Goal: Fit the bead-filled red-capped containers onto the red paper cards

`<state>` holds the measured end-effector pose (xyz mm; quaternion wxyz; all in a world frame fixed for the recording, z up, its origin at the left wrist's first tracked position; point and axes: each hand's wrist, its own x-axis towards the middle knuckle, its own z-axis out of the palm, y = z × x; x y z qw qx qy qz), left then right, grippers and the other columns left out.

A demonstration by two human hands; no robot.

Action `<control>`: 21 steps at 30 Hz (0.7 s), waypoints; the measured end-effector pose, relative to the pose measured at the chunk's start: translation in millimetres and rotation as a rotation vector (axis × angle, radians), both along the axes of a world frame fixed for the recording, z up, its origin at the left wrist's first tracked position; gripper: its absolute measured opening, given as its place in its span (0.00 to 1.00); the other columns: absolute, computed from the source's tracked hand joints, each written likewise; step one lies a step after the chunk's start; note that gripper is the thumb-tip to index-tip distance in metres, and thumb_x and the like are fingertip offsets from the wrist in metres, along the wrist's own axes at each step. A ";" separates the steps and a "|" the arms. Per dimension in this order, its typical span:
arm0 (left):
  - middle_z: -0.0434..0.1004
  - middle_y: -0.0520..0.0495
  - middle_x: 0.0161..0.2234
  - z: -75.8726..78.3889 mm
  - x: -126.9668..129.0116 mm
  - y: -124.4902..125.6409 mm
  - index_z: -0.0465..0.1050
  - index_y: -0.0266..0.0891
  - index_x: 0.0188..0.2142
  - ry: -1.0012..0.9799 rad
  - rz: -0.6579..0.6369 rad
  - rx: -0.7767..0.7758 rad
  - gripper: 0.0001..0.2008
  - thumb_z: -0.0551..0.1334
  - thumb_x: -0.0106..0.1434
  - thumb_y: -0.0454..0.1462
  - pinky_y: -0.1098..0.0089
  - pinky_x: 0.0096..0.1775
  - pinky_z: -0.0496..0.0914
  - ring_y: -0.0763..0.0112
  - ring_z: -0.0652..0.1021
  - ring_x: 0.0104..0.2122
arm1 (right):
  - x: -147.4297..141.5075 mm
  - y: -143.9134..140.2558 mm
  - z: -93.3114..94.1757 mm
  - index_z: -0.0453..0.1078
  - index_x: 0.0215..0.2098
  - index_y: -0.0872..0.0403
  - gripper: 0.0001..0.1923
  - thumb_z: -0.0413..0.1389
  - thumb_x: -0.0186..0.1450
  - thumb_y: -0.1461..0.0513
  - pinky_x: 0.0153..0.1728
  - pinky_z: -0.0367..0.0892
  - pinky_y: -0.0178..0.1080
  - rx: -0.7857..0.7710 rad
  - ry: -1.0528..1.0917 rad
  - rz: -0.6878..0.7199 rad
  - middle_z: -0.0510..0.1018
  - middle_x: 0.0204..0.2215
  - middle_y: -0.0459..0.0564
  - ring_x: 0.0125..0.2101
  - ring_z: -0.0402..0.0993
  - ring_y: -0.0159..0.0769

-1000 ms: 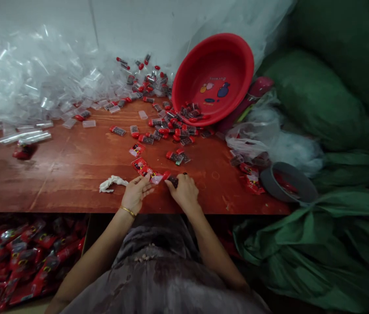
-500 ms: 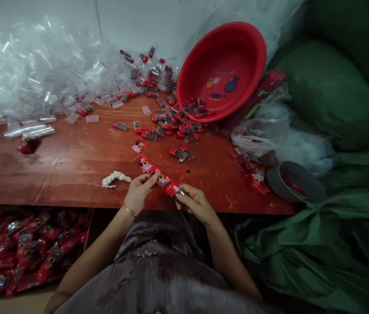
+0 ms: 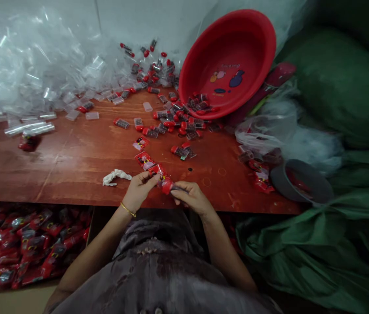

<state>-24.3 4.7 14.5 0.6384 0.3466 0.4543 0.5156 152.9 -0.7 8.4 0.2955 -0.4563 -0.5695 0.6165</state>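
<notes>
A: Work surface?
B: Tabletop [image 3: 82, 157]: wood, streaked grain, slight sheen.
A: Plastics?
B: Basin [image 3: 250, 48], far right: smooth, glossy. Case pile [image 3: 40, 87], far left: clear, shiny. Packet strip [image 3: 145, 160], centre: glossy printed film. Carrier bag [image 3: 263, 131], right: thin, crinkled, translucent. Bowl [image 3: 279, 186], near right: matt grey, material unconfirmed.
A: Cloth and metal?
B: Sacking [image 3: 302, 257], near right: matt green cloth, creased. Bracelet [image 3: 128, 210], near centre: shiny gold-toned metal. White scrap [image 3: 116, 176]: matt, crumpled; cloth or paper, cannot tell.

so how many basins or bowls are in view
2: the big red basin, tilted up at the back of the table, and the grey bowl, to the right of the right hand. Others may be hidden.
</notes>
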 end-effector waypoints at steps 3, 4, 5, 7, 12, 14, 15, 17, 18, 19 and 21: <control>0.79 0.49 0.28 -6.1 7.1 -2.7 0.77 0.35 0.29 -0.059 0.034 -0.042 0.17 0.74 0.39 0.41 0.71 0.36 0.70 0.74 0.75 0.27 | -4.1 -0.6 -3.5 0.70 0.27 0.55 0.13 0.57 0.57 0.53 0.16 0.48 0.30 0.039 0.022 -0.054 0.67 0.14 0.39 0.13 0.53 0.22; 0.80 0.50 0.27 -8.7 9.4 -3.6 0.77 0.35 0.29 -0.072 0.048 -0.051 0.17 0.74 0.39 0.40 0.71 0.35 0.70 0.74 0.75 0.27 | -5.7 -0.5 -5.0 0.70 0.27 0.55 0.13 0.57 0.57 0.52 0.16 0.48 0.30 0.051 0.026 -0.071 0.67 0.14 0.40 0.13 0.53 0.22; 0.80 0.50 0.28 -11.3 11.6 -4.5 0.77 0.35 0.29 -0.083 0.065 -0.055 0.17 0.74 0.39 0.40 0.72 0.35 0.70 0.74 0.75 0.27 | -7.6 -0.2 -6.8 0.70 0.26 0.55 0.13 0.57 0.57 0.52 0.16 0.48 0.30 0.062 0.029 -0.089 0.67 0.14 0.40 0.14 0.53 0.23; 0.80 0.49 0.29 -15.3 15.6 -6.0 0.77 0.35 0.29 -0.103 0.107 -0.054 0.17 0.74 0.39 0.39 0.72 0.36 0.71 0.74 0.76 0.28 | -12.2 0.5 -11.3 0.69 0.27 0.55 0.14 0.58 0.56 0.52 0.16 0.49 0.30 0.076 0.043 -0.169 0.67 0.14 0.40 0.14 0.55 0.23; 0.80 0.49 0.29 -16.8 23.4 -8.9 0.77 0.35 0.29 -0.171 0.221 -0.109 0.19 0.75 0.36 0.39 0.72 0.37 0.71 0.74 0.77 0.28 | -32.2 -4.0 -24.5 0.67 0.32 0.54 0.15 0.57 0.58 0.50 0.15 0.52 0.30 0.160 0.106 -0.490 0.66 0.15 0.38 0.14 0.56 0.23; 0.80 0.50 0.27 -15.7 25.3 -9.4 0.76 0.34 0.28 -0.224 0.236 -0.155 0.20 0.75 0.34 0.39 0.73 0.36 0.70 0.76 0.76 0.27 | -40.8 -7.7 -28.1 0.66 0.34 0.53 0.16 0.55 0.60 0.49 0.14 0.52 0.29 0.187 0.120 -0.540 0.66 0.17 0.39 0.14 0.56 0.23; 0.79 0.50 0.26 -15.2 25.6 -9.3 0.76 0.34 0.27 -0.244 0.241 -0.175 0.20 0.76 0.33 0.40 0.74 0.35 0.69 0.77 0.76 0.26 | -43.9 -9.0 -29.0 0.66 0.34 0.53 0.16 0.55 0.60 0.49 0.14 0.52 0.29 0.189 0.134 -0.555 0.66 0.17 0.38 0.14 0.56 0.23; 0.78 0.51 0.24 -14.1 25.0 -8.0 0.76 0.34 0.27 -0.257 0.236 -0.205 0.21 0.76 0.32 0.40 0.76 0.33 0.68 0.78 0.74 0.25 | -47.0 -9.7 -28.9 0.64 0.35 0.53 0.16 0.54 0.61 0.48 0.13 0.52 0.29 0.168 0.171 -0.550 0.64 0.17 0.37 0.13 0.55 0.22; 0.78 0.51 0.24 -13.5 24.1 -7.0 0.76 0.33 0.26 -0.250 0.221 -0.220 0.20 0.75 0.33 0.41 0.76 0.31 0.68 0.79 0.74 0.24 | -47.0 -9.2 -28.2 0.63 0.35 0.52 0.16 0.53 0.61 0.48 0.12 0.52 0.28 0.144 0.190 -0.521 0.64 0.17 0.37 0.12 0.55 0.22; 0.77 0.51 0.23 -13.0 23.1 -5.7 0.76 0.33 0.26 -0.239 0.210 -0.231 0.20 0.75 0.34 0.42 0.76 0.30 0.67 0.78 0.73 0.23 | -46.4 -8.3 -27.2 0.63 0.35 0.52 0.16 0.53 0.62 0.48 0.12 0.52 0.28 0.115 0.207 -0.471 0.64 0.17 0.36 0.12 0.54 0.22; 0.78 0.49 0.24 -12.1 21.2 -3.3 0.76 0.33 0.27 -0.219 0.220 -0.221 0.19 0.74 0.38 0.43 0.74 0.29 0.68 0.75 0.75 0.24 | -45.2 -6.9 -25.5 0.63 0.36 0.51 0.16 0.52 0.62 0.48 0.12 0.52 0.28 0.052 0.228 -0.326 0.65 0.17 0.36 0.11 0.54 0.22</control>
